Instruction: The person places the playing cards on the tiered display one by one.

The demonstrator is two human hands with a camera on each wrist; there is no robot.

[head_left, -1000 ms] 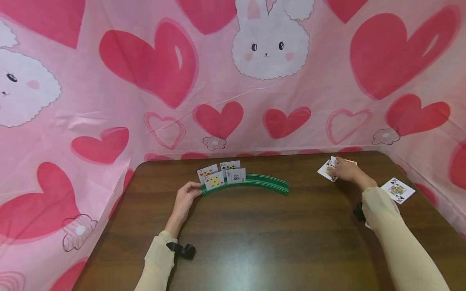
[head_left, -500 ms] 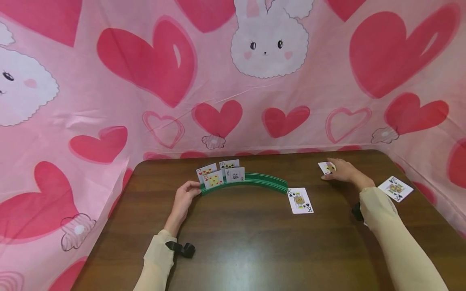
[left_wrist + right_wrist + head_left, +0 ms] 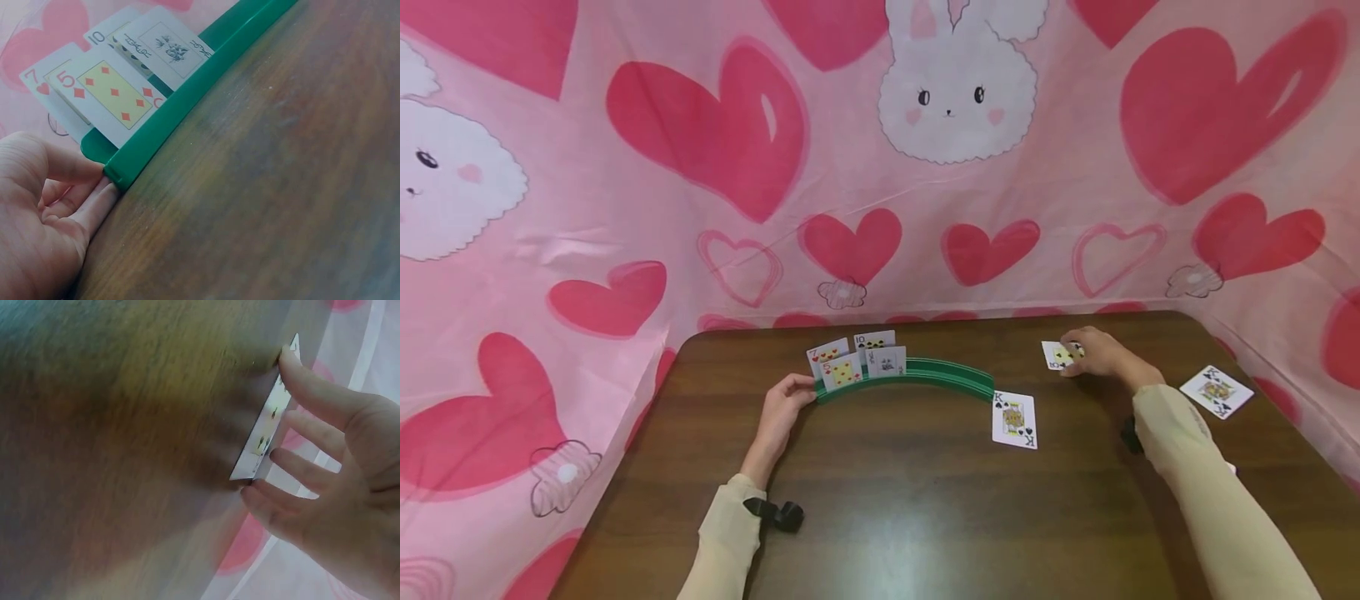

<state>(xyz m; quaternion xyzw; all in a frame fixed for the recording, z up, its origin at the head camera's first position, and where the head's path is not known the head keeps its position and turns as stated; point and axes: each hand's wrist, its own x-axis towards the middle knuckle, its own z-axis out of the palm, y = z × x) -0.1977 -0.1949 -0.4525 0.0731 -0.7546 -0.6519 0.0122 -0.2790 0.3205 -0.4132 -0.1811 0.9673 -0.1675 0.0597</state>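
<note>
- Presently, I have the left hand (image 3: pixel 786 402) at the left end of the green card rack (image 3: pixel 934 372), thumb and fingers pinched on that end.
- Rack contents, all toward its left end, standing with a slight backward lean: five of diamonds (image 3: pixel 842 372) and joker (image 3: pixel 886 364) in front; seven of hearts (image 3: pixel 827 348) and a black ten (image 3: pixel 874 338) behind them.
- King of spades (image 3: pixel 1014 420): flat on the worktop (image 3: pixel 880 483), just beside the rack's right end; whether its corner touches, I cannot tell.
- Right hand (image 3: pixel 1103 355): to the right of the rack and slightly beyond it. Its fingers span the yellow-faced card (image 3: pixel 1058 356), thumb at one edge and fingertips at the opposite edge. I read this as an edge hold; whether the card is off the surface, I cannot confirm.
- Second king (image 3: pixel 1217 392): flat, well to the right of the rack, suit not certain.
- Step in hand, in my judgement: picking up the yellow-faced card while the rack is steadied.
- Next move, in my judgement, calls for firm edge pressure, a tilt upright, and a path toward the rack that avoids the king of spades.
</note>
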